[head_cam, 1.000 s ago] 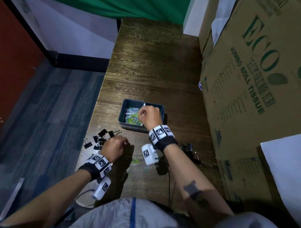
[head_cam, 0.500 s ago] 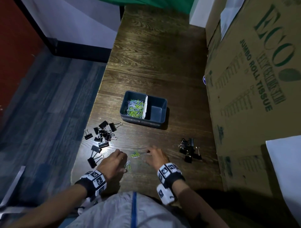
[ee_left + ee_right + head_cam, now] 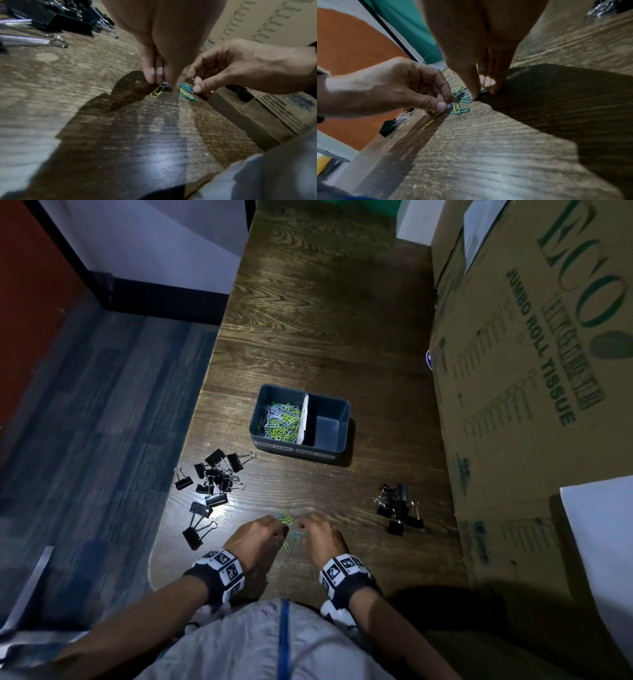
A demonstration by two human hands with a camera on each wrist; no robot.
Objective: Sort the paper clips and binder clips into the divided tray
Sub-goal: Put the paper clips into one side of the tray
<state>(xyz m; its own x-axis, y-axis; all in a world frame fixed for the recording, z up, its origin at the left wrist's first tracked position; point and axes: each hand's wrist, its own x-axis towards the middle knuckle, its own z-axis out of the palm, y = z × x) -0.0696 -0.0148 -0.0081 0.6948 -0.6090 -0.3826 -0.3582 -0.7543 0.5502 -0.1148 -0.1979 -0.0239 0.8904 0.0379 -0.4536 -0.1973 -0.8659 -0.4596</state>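
The dark blue divided tray [image 3: 337,405] sits mid-table; its left compartment holds a heap of coloured paper clips [image 3: 281,421], its right compartment is bare. Near the table's front edge a few loose paper clips [image 3: 287,518] lie between my hands. My left hand [image 3: 279,534] pinches a yellow paper clip [image 3: 156,93] with its fingertips [image 3: 151,77] pointing down at the table. My right hand [image 3: 301,527] pinches at the teal paper clips [image 3: 187,90] right beside it, fingertips [image 3: 494,86] on the wood. Black binder clips lie in a left pile [image 3: 214,477] and a right pile [image 3: 397,508].
A big cardboard box [image 3: 531,354] walls off the table's right side, close to the right binder clips. The table's left edge [image 3: 178,467] drops to the floor just past the left pile. Bare dark wood [image 3: 325,302] stretches behind the tray.
My right hand has come back from over the tray to the front of the table. Both hands have closed in on the loose paper clips and now pinch them.
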